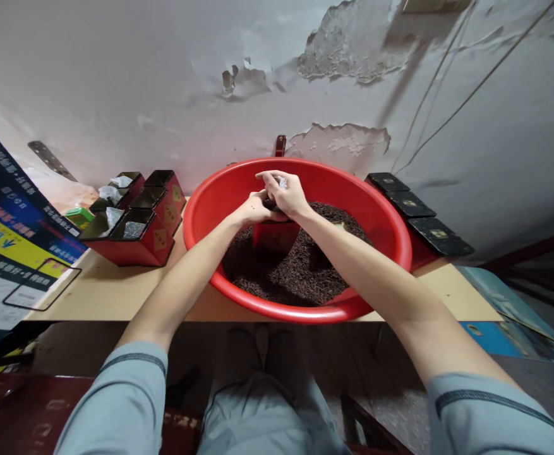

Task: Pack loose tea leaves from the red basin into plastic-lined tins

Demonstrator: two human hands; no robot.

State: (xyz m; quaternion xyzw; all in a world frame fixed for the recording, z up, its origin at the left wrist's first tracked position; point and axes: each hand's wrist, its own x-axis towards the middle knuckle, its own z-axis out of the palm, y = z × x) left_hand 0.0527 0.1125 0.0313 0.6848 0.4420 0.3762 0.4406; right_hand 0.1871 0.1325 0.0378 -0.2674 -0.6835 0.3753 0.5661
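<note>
A red tin (273, 239) stands in the large red basin (199, 230), on dark, loose tea-like leaves (300, 272). My left hand (252, 210) is closed at the tin's top rim, its fingers partly hidden behind the other hand. Bent over the tin's mouth, my right hand (287, 194) is closed on a clear plastic bag (283, 182), of which only a small bit shows. The two hands touch or nearly touch. The inside of the tin is hidden.
Several open red tins (146, 237) with plastic bags stand left on the wooden table (91, 294). Dark-lidded tins (440, 235) line the right side. A printed carton (16, 234) leans at the far left. Behind is a peeling wall (139, 76).
</note>
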